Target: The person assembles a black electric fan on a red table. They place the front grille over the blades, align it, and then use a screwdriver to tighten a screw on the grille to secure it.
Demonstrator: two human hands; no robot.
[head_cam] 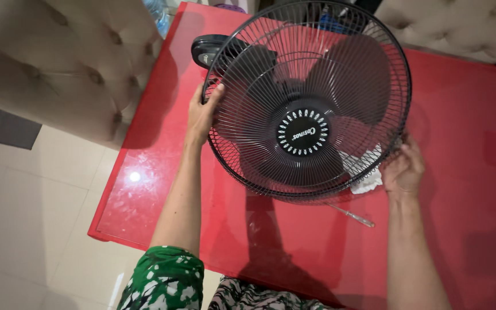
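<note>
Fan grille (340, 69) between both gripping hands

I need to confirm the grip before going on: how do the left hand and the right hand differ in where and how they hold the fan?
The left hand grips the fan guard at its upper left rim, fingers hooked over the wires. The right hand is at the lower right rim, beside a white cloth and partly behind the wires; its grip is unclear. Both reach the same black guard above the red table.
</note>
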